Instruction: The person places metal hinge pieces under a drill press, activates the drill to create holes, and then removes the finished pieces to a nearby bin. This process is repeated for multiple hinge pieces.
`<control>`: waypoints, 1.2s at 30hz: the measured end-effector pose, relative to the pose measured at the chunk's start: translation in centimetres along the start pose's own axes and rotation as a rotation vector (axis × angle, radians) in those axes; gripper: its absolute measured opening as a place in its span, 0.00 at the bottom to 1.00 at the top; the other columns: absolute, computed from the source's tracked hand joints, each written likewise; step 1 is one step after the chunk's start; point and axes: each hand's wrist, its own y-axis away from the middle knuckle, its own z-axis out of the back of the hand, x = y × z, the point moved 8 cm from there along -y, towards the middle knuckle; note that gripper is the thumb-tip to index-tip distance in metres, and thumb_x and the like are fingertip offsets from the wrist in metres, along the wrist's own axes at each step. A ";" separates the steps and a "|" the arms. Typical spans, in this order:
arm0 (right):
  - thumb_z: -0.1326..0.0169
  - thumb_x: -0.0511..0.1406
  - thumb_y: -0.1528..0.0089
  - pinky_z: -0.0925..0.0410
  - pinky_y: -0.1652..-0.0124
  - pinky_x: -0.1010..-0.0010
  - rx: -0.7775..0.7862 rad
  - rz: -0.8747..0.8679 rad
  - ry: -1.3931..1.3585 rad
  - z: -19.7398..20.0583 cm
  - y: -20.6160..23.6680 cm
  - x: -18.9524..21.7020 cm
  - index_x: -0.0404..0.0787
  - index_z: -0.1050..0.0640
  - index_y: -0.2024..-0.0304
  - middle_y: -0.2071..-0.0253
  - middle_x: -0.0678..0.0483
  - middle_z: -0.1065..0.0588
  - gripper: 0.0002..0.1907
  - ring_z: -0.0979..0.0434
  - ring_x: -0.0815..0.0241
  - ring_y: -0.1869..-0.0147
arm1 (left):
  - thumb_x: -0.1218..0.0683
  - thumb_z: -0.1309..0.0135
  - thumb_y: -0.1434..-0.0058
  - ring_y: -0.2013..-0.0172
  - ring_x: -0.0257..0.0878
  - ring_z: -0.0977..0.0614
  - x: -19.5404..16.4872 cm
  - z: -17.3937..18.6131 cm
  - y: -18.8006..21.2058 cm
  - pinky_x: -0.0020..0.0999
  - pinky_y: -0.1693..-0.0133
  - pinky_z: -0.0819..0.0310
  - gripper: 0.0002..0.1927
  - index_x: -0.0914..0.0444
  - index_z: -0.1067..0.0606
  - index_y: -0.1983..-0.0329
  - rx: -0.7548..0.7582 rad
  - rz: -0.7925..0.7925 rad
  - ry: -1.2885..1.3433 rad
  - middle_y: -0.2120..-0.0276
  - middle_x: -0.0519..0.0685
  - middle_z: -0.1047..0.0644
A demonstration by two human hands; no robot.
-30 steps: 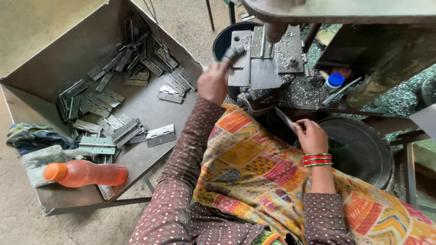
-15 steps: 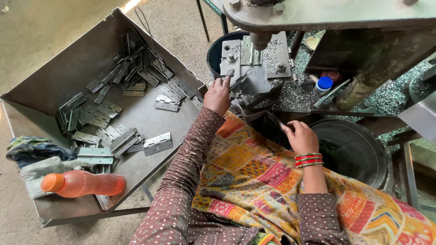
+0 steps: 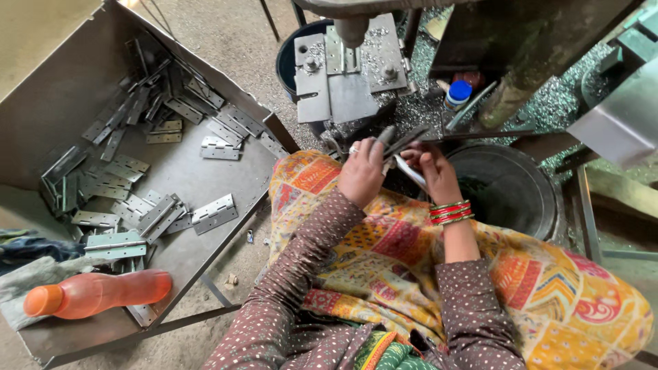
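Both hands point(image 3: 397, 168) meet over the lap, just in front of the press bed point(image 3: 346, 75), holding a hinge point(image 3: 404, 154). Above the bed the ram point(image 3: 351, 27) hangs low, leaving only a narrow gap. Right of the hands the black tub point(image 3: 510, 188) lies open, with a bar point(image 3: 473, 133) crossing just behind it. A blue-capped bottle point(image 3: 458, 92) stands near the bed's right edge. Left, the tray point(image 3: 226, 181) has bare floor along its middle; hinges point(image 3: 130, 164) crowd its far corner and left side, and an orange bottle point(image 3: 96, 293) blocks its near corner.
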 end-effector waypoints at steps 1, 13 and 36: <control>0.54 0.51 0.29 0.27 0.48 0.73 0.005 -0.017 -0.184 0.2 -0.1 -0.7 0.38 0.25 0.47 0.55 0.58 0.19 0.24 0.18 0.67 0.50 | 0.63 0.46 0.40 0.50 0.57 0.26 -1.1 -0.3 0.1 0.47 0.48 0.28 0.22 0.68 0.33 0.42 0.005 -0.059 -0.006 0.49 0.59 0.30; 0.41 0.42 0.31 0.35 0.50 0.75 -0.121 -0.113 -0.336 0.9 -0.4 -2.0 0.38 0.26 0.46 0.55 0.62 0.27 0.18 0.30 0.71 0.53 | 0.59 0.43 0.33 0.41 0.46 0.23 1.2 -3.5 2.1 0.36 0.40 0.30 0.27 0.64 0.33 0.32 0.168 0.301 0.847 0.43 0.59 0.23; 0.49 0.40 0.30 0.30 0.50 0.74 -0.004 -0.060 0.046 -0.4 -0.5 0.9 0.35 0.25 0.43 0.52 0.54 0.19 0.18 0.22 0.68 0.50 | 0.61 0.52 0.33 0.58 0.42 0.20 14.3 -6.2 2.7 0.45 0.61 0.21 0.23 0.61 0.37 0.35 -0.489 1.059 1.544 0.51 0.51 0.24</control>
